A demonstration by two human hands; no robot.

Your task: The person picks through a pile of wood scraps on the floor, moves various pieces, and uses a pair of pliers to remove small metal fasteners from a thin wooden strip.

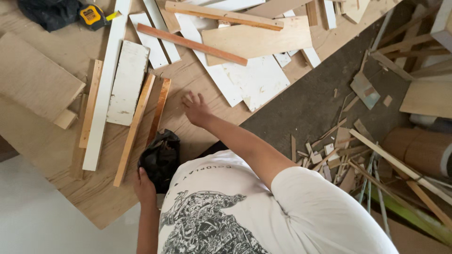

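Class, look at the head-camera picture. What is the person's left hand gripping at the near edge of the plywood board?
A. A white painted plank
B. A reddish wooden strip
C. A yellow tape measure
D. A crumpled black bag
D. The left hand closes around the crumpled black bag at the near edge of the plywood board, while the yellow tape measure lies far off at the top and the right hand rests open on the board.

soft even daylight, slight blur
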